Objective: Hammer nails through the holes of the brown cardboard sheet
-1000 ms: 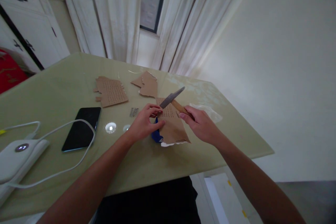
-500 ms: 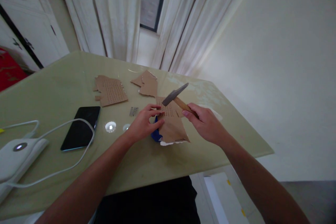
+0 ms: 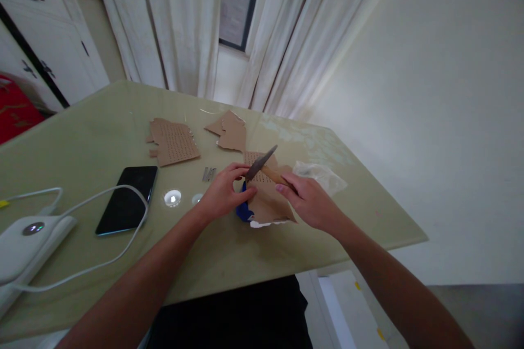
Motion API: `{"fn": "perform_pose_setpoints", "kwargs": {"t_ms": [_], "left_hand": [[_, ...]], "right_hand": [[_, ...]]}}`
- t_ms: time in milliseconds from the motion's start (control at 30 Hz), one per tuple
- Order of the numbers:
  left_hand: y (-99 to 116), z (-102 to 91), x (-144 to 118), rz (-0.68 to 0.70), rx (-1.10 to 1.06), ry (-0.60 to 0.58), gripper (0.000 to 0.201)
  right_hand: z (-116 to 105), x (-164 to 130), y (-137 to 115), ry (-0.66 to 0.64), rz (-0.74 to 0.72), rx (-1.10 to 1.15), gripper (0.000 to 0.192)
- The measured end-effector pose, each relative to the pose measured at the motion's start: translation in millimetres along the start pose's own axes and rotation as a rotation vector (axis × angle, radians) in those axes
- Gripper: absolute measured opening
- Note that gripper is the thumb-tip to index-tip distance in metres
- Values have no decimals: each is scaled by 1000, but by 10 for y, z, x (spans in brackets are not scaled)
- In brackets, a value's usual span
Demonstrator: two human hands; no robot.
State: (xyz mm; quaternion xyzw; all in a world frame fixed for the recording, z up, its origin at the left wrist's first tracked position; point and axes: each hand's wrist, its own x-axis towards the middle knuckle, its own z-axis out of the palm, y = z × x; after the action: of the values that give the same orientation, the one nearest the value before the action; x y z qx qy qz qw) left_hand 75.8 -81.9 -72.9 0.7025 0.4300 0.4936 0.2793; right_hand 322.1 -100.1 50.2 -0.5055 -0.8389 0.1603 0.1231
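Observation:
My right hand (image 3: 308,196) grips the wooden handle of a hammer (image 3: 272,174). The hammer's dark metal head is low over a perforated piece of brown cardboard (image 3: 270,202), right at the fingertips of my left hand (image 3: 227,191). That hand rests at the cardboard's left edge with thumb and fingers drawn together; whatever they pinch is too small or hidden to make out. Under the cardboard a blue object (image 3: 244,208) shows in part. Several small metal pins, perhaps nails (image 3: 209,174), lie left of my left hand.
Behind lie another cardboard piece with rows of holes (image 3: 176,142) and torn cardboard (image 3: 232,133). A phone (image 3: 127,199), a white power strip (image 3: 33,251) with a looping cable (image 3: 110,264) are at left. Clear plastic (image 3: 323,175) lies beyond my right hand.
My right hand has brought the hammer down and to the left, so its head now meets my left fingertips. The left hand has stayed nearly still.

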Motion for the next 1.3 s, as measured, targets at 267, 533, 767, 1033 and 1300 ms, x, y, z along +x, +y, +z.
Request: {"fn": "perform_pose_setpoints", "kwargs": {"t_ms": [267,533,767,1033,1300], "left_hand": [[21,6,-6,-12,-38,8,40],[13,23,-17,0,-54,7,43],[-51,-184,43,-220,21,149,46],[-367,-570,-35,-518,908,-52,24],[-372,-503,-49,-621,904,-93,23]], "right_hand": [[42,-2,28,70,11,9,26],[72,28,60,6,-20,-1,28],[105,332,455,410,34,421,36],[562,688,844,728,67,776,42],[577,427,816,951,-34,926,34]]}}
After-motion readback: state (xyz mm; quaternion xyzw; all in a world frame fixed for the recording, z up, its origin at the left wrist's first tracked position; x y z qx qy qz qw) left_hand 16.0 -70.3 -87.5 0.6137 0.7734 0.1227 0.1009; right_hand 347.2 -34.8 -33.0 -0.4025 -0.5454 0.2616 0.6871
